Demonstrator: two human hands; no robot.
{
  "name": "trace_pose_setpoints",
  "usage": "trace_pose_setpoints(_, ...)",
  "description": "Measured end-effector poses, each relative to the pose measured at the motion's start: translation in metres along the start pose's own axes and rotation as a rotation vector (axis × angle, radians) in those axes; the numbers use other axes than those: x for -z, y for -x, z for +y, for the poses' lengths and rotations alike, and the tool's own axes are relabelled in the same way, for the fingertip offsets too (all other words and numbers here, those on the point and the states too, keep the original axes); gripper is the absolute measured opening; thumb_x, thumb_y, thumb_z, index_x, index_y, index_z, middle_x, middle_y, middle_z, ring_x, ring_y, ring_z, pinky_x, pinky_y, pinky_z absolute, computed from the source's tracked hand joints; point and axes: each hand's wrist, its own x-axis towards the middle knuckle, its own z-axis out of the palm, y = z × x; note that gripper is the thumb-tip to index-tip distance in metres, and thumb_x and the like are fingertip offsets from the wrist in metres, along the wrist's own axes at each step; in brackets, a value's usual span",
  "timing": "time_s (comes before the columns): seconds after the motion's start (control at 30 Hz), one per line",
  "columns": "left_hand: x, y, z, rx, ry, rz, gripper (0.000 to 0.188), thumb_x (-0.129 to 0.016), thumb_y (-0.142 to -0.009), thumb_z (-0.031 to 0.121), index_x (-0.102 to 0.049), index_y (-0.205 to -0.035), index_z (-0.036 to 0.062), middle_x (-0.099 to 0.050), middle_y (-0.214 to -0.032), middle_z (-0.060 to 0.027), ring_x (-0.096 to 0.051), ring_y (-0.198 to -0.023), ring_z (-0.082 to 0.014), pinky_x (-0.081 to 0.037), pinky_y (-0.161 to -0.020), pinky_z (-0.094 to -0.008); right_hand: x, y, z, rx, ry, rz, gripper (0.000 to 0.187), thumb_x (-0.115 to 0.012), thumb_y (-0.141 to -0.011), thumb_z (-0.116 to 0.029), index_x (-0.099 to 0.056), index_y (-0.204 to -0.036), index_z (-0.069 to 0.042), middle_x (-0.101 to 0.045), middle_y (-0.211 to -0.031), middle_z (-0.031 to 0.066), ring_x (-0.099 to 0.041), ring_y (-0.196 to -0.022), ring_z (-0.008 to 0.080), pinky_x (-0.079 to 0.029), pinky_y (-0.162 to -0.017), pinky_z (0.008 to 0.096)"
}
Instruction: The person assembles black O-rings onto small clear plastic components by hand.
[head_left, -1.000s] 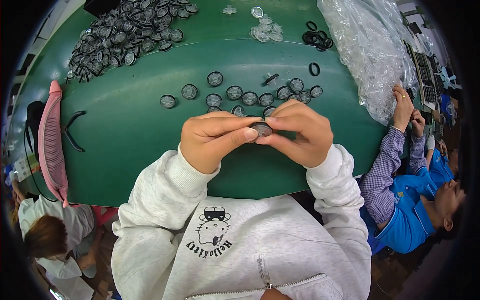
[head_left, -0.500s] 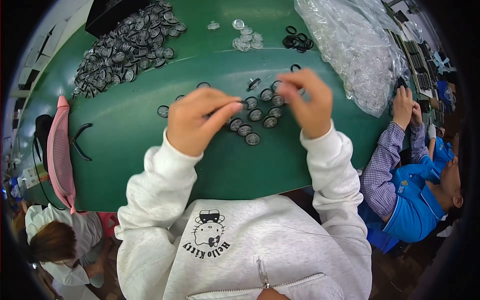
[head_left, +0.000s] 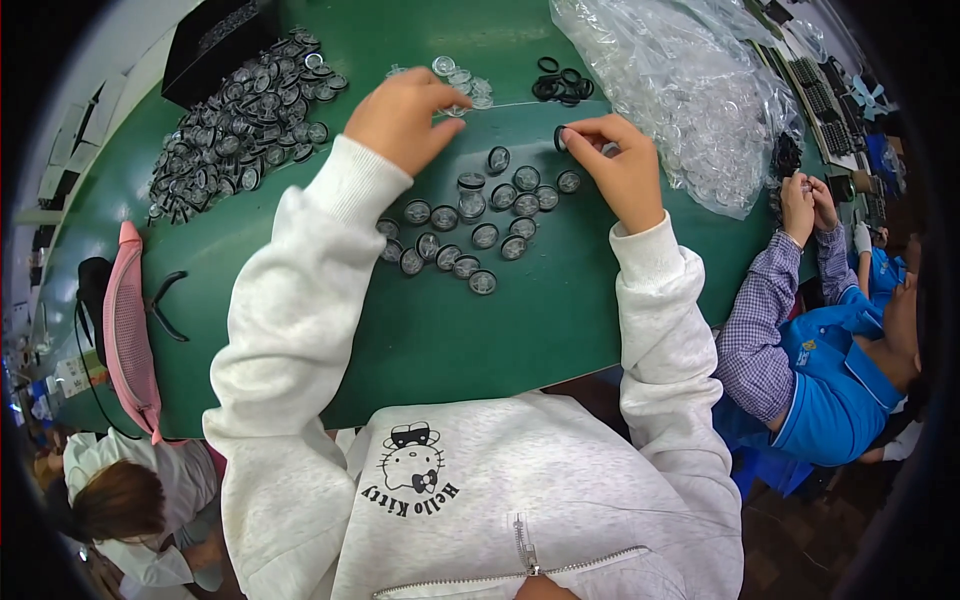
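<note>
My right hand (head_left: 622, 165) pinches a black rubber ring (head_left: 559, 138) between thumb and fingertips, above the far part of the green table. My left hand (head_left: 400, 120) reaches to a small group of clear plastic discs (head_left: 478, 88); its thumb and index finger are apart, with nothing visible between them. Between and below my hands lie several clear discs with black rings round them (head_left: 484, 236), scattered on the table. Beyond my right hand sits a small heap of loose black rings (head_left: 566, 88).
A large heap of ringed discs (head_left: 240, 120) lies at the far left by a black box (head_left: 215, 45). A clear bag of discs (head_left: 690, 120) fills the far right. Pliers (head_left: 163, 305) and a pink pouch (head_left: 128, 330) lie left. A co-worker in blue (head_left: 830, 370) works at right.
My left hand has moved away from the middle, out to the clear discs, and no longer pinches a dark-edged piece. My right hand, blurred before, now holds a black ring.
</note>
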Motion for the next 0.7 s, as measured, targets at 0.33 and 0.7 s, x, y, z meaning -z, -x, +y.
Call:
trace_pose_setpoints(0.33,-0.006,-0.016,-0.024,-0.296,-0.290,0.174,0.029,-0.068,-0.068,0.003,-0.066,-0.097,0.0096,-0.061,-0.091,-0.0015,-0.058,-0.078,-0.0169,-0.048,-0.073,-0.0247,0.011,0.005,-0.031,-0.418,-0.843,-0.160,0.010,-0.064,-0.079,-0.005,-0.065,-0.087,0.000,-0.059,-0.071,0.0026,-0.046,-0.055,0.0078,-0.039,-0.051,0.0168)
trace_pose_setpoints(0.7,-0.006,0.096,0.063,0.480,1.246,0.208,0.031,-0.058,-0.080,-0.003,-0.057,-0.111,-0.0025,-0.063,-0.096,-0.0141,-0.062,-0.086,-0.0218,-0.049,-0.081,-0.0264,-0.002,0.024,-0.043,-0.246,-1.076,-0.428,0.011,-0.062,-0.078,0.001,-0.062,-0.088,0.002,-0.060,-0.078,0.0100,-0.052,-0.056,0.0120,-0.044,-0.045,0.0189)
